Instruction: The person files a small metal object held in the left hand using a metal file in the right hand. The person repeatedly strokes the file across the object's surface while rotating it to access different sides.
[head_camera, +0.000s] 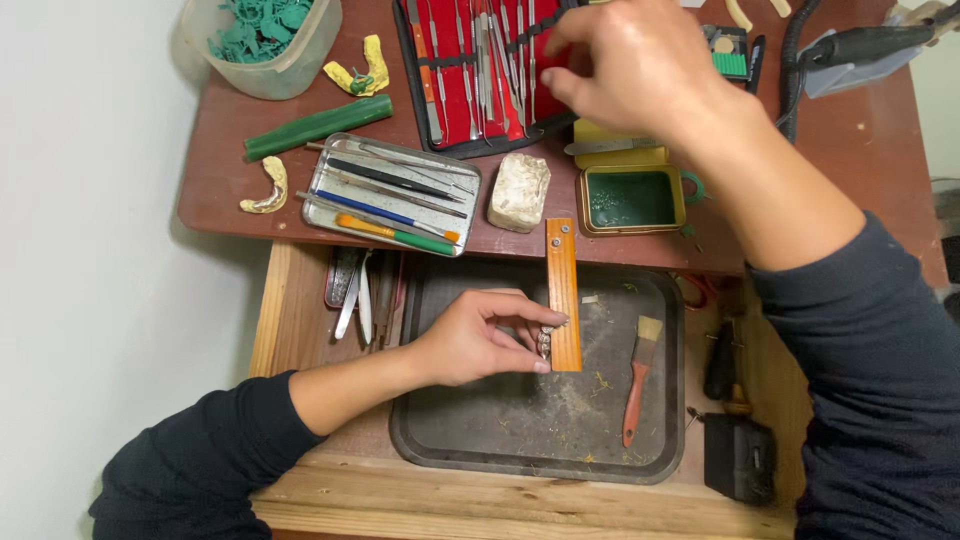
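My left hand (478, 337) pinches a small silvery dental piece (545, 343) against the lower end of an orange wooden peg (563, 293) that juts over a dark tray (470, 440). My right hand (632, 62) reaches far up to the red instrument case (470, 110) and its fingers curl over the row of metal tools (490, 50); whether it grips one is hidden.
A metal tin of instruments (392, 194), a green stick (318, 126), yellow dental casts (268, 186), a whitish stone block (519, 190), a tin of green wax (630, 199), a tub of green scraps (262, 40). An orange-handled brush (638, 385) lies in the tray.
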